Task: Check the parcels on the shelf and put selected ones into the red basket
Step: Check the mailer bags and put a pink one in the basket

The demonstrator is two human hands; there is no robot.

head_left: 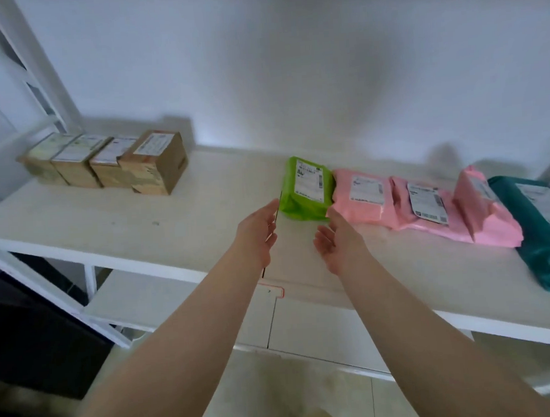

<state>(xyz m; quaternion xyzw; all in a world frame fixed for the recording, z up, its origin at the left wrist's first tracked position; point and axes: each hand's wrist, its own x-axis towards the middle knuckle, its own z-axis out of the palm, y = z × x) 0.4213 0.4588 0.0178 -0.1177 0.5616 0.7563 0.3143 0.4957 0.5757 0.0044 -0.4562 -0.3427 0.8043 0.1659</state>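
Nearest the camera, two bare forearms rose from the bottom corners of the frame toward its centre, over a pale tiled floor.

The white shelf (139, 223) ran across the middle of the frame from left edge to right edge, with a lower board visible beneath it at centre left. It carried two groups of parcels, well apart. At far right lay the largest, a teal bag (546, 240), its label facing up and its right part cut off by the frame edge. To its left three pink bags (428, 211) lay in a row, overlapping one another, the rightmost touching the teal bag. Left of those, touching the first pink one, lay a green bag (304, 190) with a white label on top. At the upper left, four brown cardboard boxes (103, 164) stood pressed side by side, each with a label on top. No basket appeared in the frame.

The left hand (257, 235) was held out with fingers straight and together, their tips just beside the green bag's near left corner; whether they touched it could not be told. The right hand (336, 236) was spread, palm turned inward, fingers relaxed, just beside the bag's near right corner. Neither hand gripped anything.
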